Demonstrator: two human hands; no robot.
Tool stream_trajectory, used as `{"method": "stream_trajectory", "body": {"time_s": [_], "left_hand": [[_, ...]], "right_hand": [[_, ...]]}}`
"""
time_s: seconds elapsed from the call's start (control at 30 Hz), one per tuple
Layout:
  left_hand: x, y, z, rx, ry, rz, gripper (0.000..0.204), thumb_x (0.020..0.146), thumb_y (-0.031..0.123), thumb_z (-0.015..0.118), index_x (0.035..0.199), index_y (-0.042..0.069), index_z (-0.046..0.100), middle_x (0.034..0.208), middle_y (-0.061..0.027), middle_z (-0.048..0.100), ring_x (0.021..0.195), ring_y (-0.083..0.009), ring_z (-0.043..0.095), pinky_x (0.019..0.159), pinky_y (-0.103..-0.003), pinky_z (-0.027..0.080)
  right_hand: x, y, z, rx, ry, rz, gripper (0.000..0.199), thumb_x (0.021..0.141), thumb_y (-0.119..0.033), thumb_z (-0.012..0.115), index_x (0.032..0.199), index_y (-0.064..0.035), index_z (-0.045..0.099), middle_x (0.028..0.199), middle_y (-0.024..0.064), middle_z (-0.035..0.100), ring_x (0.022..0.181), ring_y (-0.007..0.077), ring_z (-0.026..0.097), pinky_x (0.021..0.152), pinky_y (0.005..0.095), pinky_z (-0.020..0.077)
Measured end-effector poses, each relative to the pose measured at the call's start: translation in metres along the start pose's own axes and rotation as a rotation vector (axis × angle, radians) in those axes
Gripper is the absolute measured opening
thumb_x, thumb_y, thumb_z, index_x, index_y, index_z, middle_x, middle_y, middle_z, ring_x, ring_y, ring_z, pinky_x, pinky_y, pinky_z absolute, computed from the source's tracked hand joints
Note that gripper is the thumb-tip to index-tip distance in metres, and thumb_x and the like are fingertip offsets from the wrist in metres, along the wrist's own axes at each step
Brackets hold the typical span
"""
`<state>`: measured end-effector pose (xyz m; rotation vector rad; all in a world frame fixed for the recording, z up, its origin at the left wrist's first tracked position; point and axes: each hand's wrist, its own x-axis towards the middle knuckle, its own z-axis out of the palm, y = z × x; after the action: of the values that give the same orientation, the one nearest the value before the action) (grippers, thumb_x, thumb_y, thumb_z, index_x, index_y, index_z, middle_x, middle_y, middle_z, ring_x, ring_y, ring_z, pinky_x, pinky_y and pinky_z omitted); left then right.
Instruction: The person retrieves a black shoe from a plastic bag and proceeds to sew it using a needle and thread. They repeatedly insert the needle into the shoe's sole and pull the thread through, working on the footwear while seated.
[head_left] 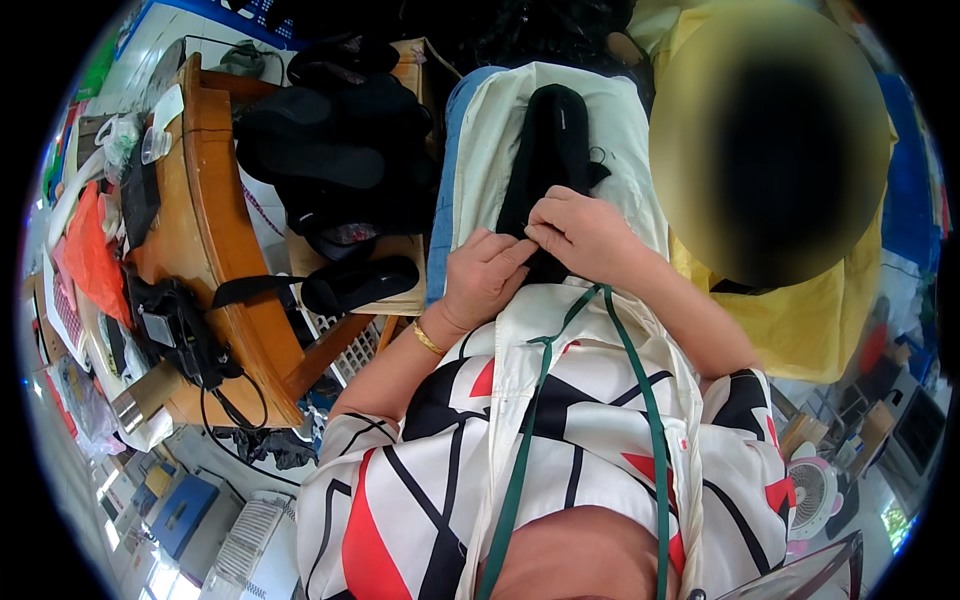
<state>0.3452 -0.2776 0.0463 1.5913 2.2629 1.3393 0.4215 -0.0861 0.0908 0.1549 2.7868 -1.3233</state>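
On the white apron over my lap lies a black shoe, its toe pointing away from me. A small loop and a dark tab stick out at its right side. My left hand is closed at the shoe's near left edge, fingers bent against it. From the right, my right hand comes over the shoe, thumb and forefinger pinched together just by the left fingertips. Whatever is in that pinch is too small to make out. Both hands partly hide the near end of the shoe.
Left of my lap, several black shoes are heaped on a wooden stool, with a single strapped shoe nearer. Beyond stands an orange-brown wooden table with cluttered items. Close on my right is a person in yellow, partly blurred.
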Motion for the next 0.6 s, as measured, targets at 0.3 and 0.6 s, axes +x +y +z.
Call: {"method": "stream_trajectory", "body": {"time_s": [0.3, 0.6], "left_hand": [[-0.003, -0.005, 0.003, -0.045, -0.05, -0.068, 0.026, 0.069, 0.005, 0.078, 0.094, 0.006, 0.07, 0.084, -0.0074, 0.065, 0.075, -0.0274, 0.063, 0.063, -0.036, 0.052], [0.004, 0.005, -0.005, -0.136, -0.038, -0.169, 0.025, 0.076, 0.005, 0.077, 0.1, 0.008, 0.07, 0.082, -0.0084, 0.065, 0.072, -0.0261, 0.063, 0.06, -0.034, 0.05]], "right_hand": [[0.039, -0.03, 0.004, 0.223, 0.178, -0.022, 0.016, 0.097, -0.018, 0.057, 0.09, -0.0038, 0.055, 0.086, 0.0092, 0.061, 0.072, 0.0247, 0.062, 0.059, 0.0323, 0.0504], [0.036, -0.048, -0.115, 0.806, 0.444, 0.002, 0.028, 0.105, -0.026, 0.048, 0.088, -0.006, 0.056, 0.069, 0.0034, 0.058, 0.063, 0.0119, 0.06, 0.065, 0.0288, 0.0534]]}}
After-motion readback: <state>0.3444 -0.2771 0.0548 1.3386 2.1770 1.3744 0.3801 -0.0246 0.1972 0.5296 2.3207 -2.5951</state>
